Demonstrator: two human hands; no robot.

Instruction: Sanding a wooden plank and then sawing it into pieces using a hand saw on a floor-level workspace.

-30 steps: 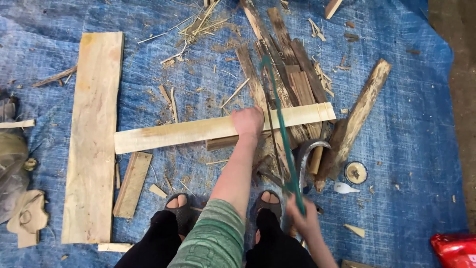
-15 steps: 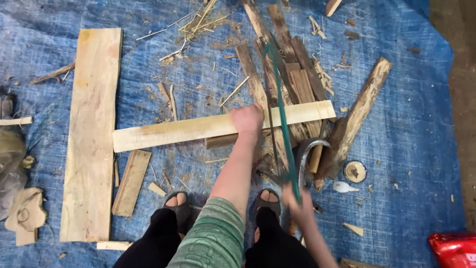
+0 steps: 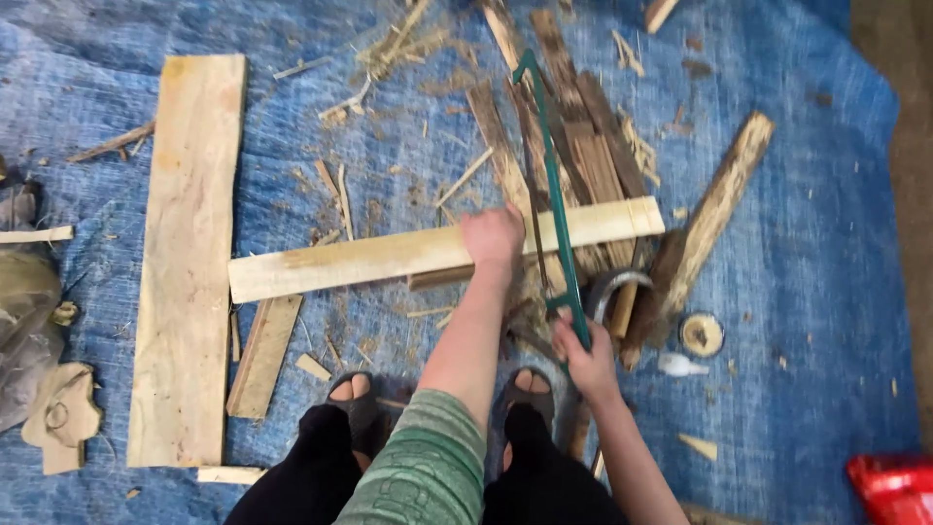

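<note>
My left hand (image 3: 494, 236) presses down on a long pale wooden plank (image 3: 369, 261) that lies crosswise on the blue tarp. My right hand (image 3: 581, 357) grips the handle of a green-framed hand saw (image 3: 551, 185). The saw's blade crosses the plank just right of my left hand, and its frame points away from me over a pile of dark wood scraps (image 3: 573, 146). Both my feet in sandals (image 3: 355, 394) stand close to the plank.
A wide board (image 3: 185, 262) lies lengthwise at left, with a short offcut (image 3: 262, 355) beside it. A bark-covered log piece (image 3: 714, 214) lies at right, near a round tape roll (image 3: 702, 333). A red object (image 3: 892, 486) sits at bottom right. Splinters litter the blue tarp (image 3: 807, 292).
The right hand and saw have shifted slightly along the cut, a sawing stroke. The left hand stays pressed on the plank.
</note>
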